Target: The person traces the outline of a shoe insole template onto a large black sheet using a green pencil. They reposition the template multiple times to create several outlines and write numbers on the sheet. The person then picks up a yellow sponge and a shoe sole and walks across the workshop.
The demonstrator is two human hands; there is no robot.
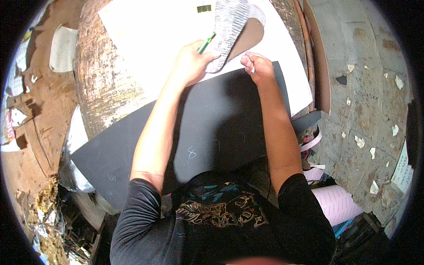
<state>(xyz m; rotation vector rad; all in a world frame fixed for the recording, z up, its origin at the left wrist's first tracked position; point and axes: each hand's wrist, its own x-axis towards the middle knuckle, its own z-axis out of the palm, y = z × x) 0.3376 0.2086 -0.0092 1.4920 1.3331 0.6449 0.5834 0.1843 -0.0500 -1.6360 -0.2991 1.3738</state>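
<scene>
My left hand [193, 63] is closed around a slim green pen [206, 43] that slants up from between thumb and fingers. Its thumb rests at the near end of a long, rounded sole-shaped piece [227, 31] with grey-and-white streaks. Just right of that piece, and partly under it, is a brown sole-shaped piece [249, 37]. Close to the brown piece's near end, my right hand [260, 68] is curled closed, with a bit of something whitish at the fingers that I cannot make out. Both pieces lie over a large white sheet [154, 39].
A black sheet [207, 119] with pale handwritten marks overlaps the white sheet's near side, in front of my body. Beneath is a worn wooden tabletop [99, 79]. A pink printed roll [335, 205] sits at lower right. Paper scraps [360, 141] litter the grey floor.
</scene>
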